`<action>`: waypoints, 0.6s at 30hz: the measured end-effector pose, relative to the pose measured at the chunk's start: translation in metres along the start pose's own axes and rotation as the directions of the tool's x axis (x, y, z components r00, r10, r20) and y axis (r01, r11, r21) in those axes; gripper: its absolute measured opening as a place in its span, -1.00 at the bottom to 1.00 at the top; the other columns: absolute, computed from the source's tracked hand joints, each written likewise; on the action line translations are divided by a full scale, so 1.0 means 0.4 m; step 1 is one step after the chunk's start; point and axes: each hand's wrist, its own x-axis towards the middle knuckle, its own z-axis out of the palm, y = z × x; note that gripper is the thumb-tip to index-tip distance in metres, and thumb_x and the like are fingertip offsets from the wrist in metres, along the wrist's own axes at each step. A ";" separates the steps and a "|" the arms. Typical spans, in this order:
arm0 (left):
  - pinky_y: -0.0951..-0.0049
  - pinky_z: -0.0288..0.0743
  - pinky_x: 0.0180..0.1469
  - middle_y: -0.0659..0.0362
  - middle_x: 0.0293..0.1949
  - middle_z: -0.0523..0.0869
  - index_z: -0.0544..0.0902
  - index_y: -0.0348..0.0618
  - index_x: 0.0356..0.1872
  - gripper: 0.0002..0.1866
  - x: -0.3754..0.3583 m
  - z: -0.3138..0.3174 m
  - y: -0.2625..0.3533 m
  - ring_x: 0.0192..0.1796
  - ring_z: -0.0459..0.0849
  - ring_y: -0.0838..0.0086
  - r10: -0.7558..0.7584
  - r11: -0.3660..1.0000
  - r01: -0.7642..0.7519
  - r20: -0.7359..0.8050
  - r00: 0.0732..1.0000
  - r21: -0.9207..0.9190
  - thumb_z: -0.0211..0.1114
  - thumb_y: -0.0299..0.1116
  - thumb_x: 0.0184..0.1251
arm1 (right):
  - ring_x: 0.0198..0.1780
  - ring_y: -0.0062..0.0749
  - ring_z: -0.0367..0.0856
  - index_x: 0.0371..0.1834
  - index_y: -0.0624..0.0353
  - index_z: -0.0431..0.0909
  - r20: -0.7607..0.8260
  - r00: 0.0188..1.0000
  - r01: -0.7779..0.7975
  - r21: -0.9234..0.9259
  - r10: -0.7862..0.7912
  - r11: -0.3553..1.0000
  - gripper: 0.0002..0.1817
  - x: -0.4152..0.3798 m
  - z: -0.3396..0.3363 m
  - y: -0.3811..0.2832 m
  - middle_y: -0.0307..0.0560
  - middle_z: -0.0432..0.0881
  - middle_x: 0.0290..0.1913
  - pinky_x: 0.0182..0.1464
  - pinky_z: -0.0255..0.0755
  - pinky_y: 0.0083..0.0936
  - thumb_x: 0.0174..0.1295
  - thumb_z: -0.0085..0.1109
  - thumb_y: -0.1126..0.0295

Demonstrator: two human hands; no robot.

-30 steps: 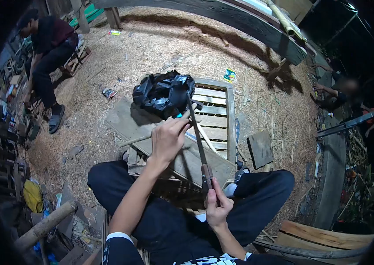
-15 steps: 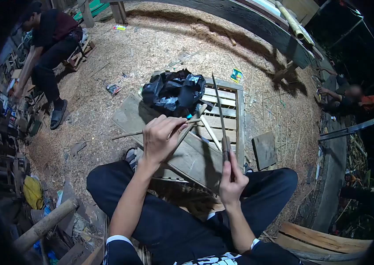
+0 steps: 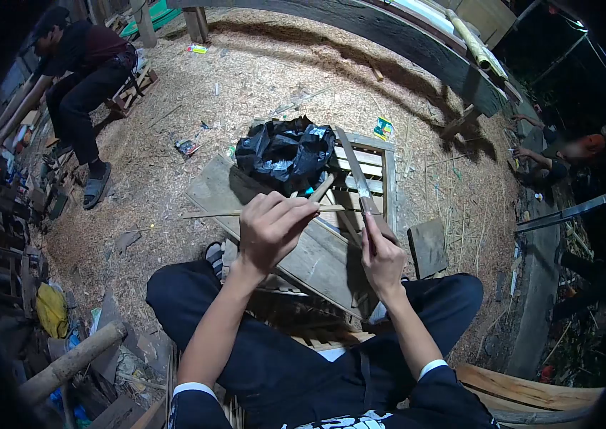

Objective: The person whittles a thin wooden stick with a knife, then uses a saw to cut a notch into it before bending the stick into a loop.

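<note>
My left hand (image 3: 274, 227) is closed around a thin wooden strip (image 3: 210, 214), which sticks out to both sides of the fist. My right hand (image 3: 383, 259) grips the handle of a long knife (image 3: 355, 168), its blade pointing up and away from me. The strip's right end reaches close to the base of the blade. Beneath both hands lies a wooden board (image 3: 310, 261), with a short stick (image 3: 323, 187) near its far edge. A black plastic bag (image 3: 285, 156) sits just beyond my left hand, beside a slatted wooden frame (image 3: 389, 179).
A flat wood block (image 3: 428, 247) lies right of the board. One person (image 3: 95, 64) bends over at the left; another (image 3: 567, 150) is at the far right. A thick beam (image 3: 417, 43) crosses the back. A round pole (image 3: 74, 361) juts in at lower left.
The knife has tipped left and shows more of its flat side. My left hand has turned and shifted slightly right; the pale piece that angled down from the strip's end no longer shows.
</note>
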 end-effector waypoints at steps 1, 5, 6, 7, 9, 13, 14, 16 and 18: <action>0.29 0.50 -0.20 0.23 -0.19 0.87 0.82 -0.09 -0.11 -0.72 0.003 0.004 0.003 -0.25 0.74 0.34 0.003 1.000 -0.003 0.000 1.000 0.000 0.58 -0.50 0.13 | -0.44 -0.01 0.78 0.42 0.01 0.65 0.067 0.998 0.012 -0.074 -0.007 0.997 -0.51 -0.001 0.000 0.005 0.17 0.75 -0.39 -0.36 0.62 -0.18 0.41 0.35 0.42; 0.31 0.50 -0.22 0.26 -0.20 0.86 0.82 -0.07 -0.11 -0.77 0.001 0.030 0.007 -0.26 0.73 0.38 0.034 0.999 -0.034 0.004 0.999 0.000 0.58 -0.43 0.20 | -0.46 0.03 0.75 0.47 -0.02 0.61 0.161 0.987 0.034 -0.063 -0.023 0.997 -0.45 0.001 0.001 0.018 0.14 0.72 -0.44 -0.35 0.61 -0.17 0.39 0.35 0.43; 0.32 0.50 -0.22 0.27 -0.20 0.84 0.82 -0.05 -0.12 -0.80 0.001 0.037 0.010 -0.26 0.72 0.40 0.031 1.000 -0.031 0.013 0.999 0.000 0.57 -0.37 0.24 | -0.48 0.03 0.73 0.51 -0.01 0.55 0.235 0.971 0.048 -0.037 -0.038 0.998 -0.44 0.003 -0.007 0.016 0.11 0.70 -0.47 -0.35 0.60 -0.13 0.42 0.33 0.35; 0.32 0.50 -0.22 0.27 -0.20 0.84 0.82 -0.05 -0.12 -0.80 0.001 0.043 0.013 -0.26 0.72 0.40 0.036 0.999 -0.036 0.017 0.999 -0.003 0.57 -0.37 0.24 | -0.49 0.03 0.71 0.55 0.01 0.50 0.306 0.950 0.060 -0.011 -0.054 0.998 -0.41 0.005 -0.016 0.016 0.08 0.67 -0.50 -0.34 0.59 -0.09 0.46 0.30 0.28; 0.28 0.56 -0.24 0.24 -0.20 0.85 0.82 -0.10 -0.09 -0.79 0.003 0.052 0.024 -0.26 0.76 0.35 0.027 0.999 -0.024 0.067 0.997 -0.038 0.56 -0.35 0.27 | -0.44 0.08 0.72 0.58 0.05 0.44 0.457 0.887 0.064 0.033 -0.072 0.997 -0.39 0.014 -0.040 0.018 0.11 0.69 -0.46 -0.26 0.59 -0.02 0.51 0.24 0.16; 0.24 0.57 -0.34 0.10 -0.32 0.83 0.82 -0.14 -0.05 -0.74 0.002 0.079 0.047 -0.37 0.76 0.20 0.032 0.994 -0.025 0.069 0.997 -0.103 0.58 -0.44 0.24 | -0.34 0.00 0.76 0.46 0.09 0.57 0.339 0.918 0.209 0.026 -0.206 0.977 -0.44 0.052 -0.094 0.021 0.12 0.74 -0.34 -0.24 0.60 -0.15 0.43 0.35 0.19; 0.24 0.57 -0.34 0.10 -0.32 0.83 0.82 -0.14 -0.05 -0.74 -0.001 0.086 0.054 -0.37 0.76 0.20 0.039 0.994 -0.031 0.078 0.996 -0.102 0.58 -0.44 0.24 | -0.34 0.00 0.76 0.46 0.09 0.57 0.334 0.921 0.202 0.030 -0.200 0.979 -0.44 0.056 -0.102 0.023 0.12 0.74 -0.34 -0.24 0.60 -0.15 0.43 0.35 0.19; 0.24 0.57 -0.37 0.10 -0.34 0.83 0.81 -0.13 -0.03 -0.74 -0.007 0.099 0.063 -0.39 0.77 0.21 0.012 0.996 0.000 0.125 0.992 -0.093 0.57 -0.43 0.25 | -0.32 -0.08 0.75 0.41 0.07 0.63 0.124 0.975 0.164 0.160 -0.185 0.973 -0.44 0.072 -0.128 0.018 0.01 0.75 -0.31 -0.26 0.60 -0.22 0.33 0.47 0.30; 0.25 0.57 -0.39 0.10 -0.37 0.81 0.81 -0.13 -0.01 -0.74 -0.017 0.114 0.062 -0.40 0.78 0.23 0.048 0.995 -0.033 0.148 0.988 -0.098 0.55 -0.44 0.28 | -0.28 -0.16 0.76 0.38 0.05 0.65 0.040 0.984 0.164 0.210 -0.176 0.964 -0.39 0.063 -0.145 0.012 -0.08 0.77 -0.20 -0.22 0.62 -0.28 0.21 0.54 0.40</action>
